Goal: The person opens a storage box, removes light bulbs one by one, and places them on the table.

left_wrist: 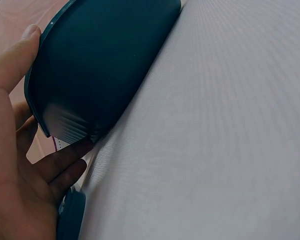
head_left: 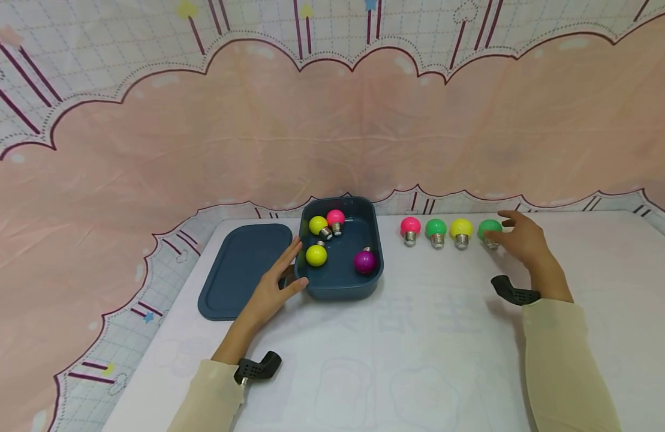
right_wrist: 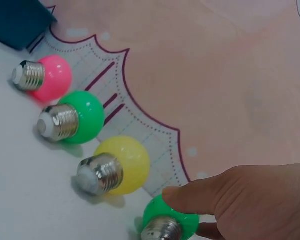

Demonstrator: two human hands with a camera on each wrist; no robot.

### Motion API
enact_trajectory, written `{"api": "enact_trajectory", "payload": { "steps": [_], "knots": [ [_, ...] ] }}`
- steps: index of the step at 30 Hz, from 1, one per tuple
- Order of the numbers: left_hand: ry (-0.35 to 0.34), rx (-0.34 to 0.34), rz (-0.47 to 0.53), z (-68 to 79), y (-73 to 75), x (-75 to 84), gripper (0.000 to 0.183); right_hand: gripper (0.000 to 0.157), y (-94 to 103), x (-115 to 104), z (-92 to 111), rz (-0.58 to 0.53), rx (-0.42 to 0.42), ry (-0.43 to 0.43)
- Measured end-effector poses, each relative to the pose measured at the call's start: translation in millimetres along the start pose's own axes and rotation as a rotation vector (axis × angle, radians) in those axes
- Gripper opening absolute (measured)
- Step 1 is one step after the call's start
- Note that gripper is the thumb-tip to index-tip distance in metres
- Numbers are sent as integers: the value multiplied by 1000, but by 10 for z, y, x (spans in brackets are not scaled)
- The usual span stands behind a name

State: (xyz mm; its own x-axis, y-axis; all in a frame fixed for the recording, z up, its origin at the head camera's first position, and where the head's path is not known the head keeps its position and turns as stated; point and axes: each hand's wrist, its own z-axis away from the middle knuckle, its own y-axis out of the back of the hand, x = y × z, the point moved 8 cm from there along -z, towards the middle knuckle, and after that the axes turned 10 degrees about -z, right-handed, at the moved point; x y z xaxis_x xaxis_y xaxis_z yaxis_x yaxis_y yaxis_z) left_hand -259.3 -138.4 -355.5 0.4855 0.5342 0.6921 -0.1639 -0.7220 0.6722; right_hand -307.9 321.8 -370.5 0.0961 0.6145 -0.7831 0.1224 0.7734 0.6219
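Observation:
My left hand [head_left: 275, 288] lies against the left side of the dark blue box [head_left: 340, 293], thumb at its near rim and fingers along the wall. In the left wrist view the fingers [left_wrist: 65, 160] touch the box's lower corner. Inside the box lie a pink bulb [head_left: 336, 217], two yellow bulbs [head_left: 316, 255] and a purple bulb [head_left: 364, 262]. At the right end of a row, my right hand [head_left: 523, 240] has its digits spread around a green bulb [head_left: 489, 228]. One digit overlaps that bulb, which rests on the table; firm pinching is not clear.
Left of the box lies a flat dark blue lid [head_left: 246, 270]. The row also holds a pink bulb [head_left: 410, 228], another green bulb [head_left: 436, 231] and a yellow bulb [head_left: 461, 231]. A patterned cloth [head_left: 332, 132] hangs behind the white table [head_left: 397, 360].

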Motion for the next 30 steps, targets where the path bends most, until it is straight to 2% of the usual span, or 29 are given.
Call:
{"api": "enact_trajectory", "payload": {
  "steps": [13, 21, 30],
  "knots": [
    [4, 2, -5, 2, 3, 6, 68, 77, 159, -339, 95, -12, 31, 72],
    [5, 3, -16, 4, 15, 24, 68, 73, 94, -546, 101, -20, 46, 124],
    [-6, 5, -6, 4, 10, 30, 68, 72, -67, -796, 119, -59, -15, 160]
  ]
}}
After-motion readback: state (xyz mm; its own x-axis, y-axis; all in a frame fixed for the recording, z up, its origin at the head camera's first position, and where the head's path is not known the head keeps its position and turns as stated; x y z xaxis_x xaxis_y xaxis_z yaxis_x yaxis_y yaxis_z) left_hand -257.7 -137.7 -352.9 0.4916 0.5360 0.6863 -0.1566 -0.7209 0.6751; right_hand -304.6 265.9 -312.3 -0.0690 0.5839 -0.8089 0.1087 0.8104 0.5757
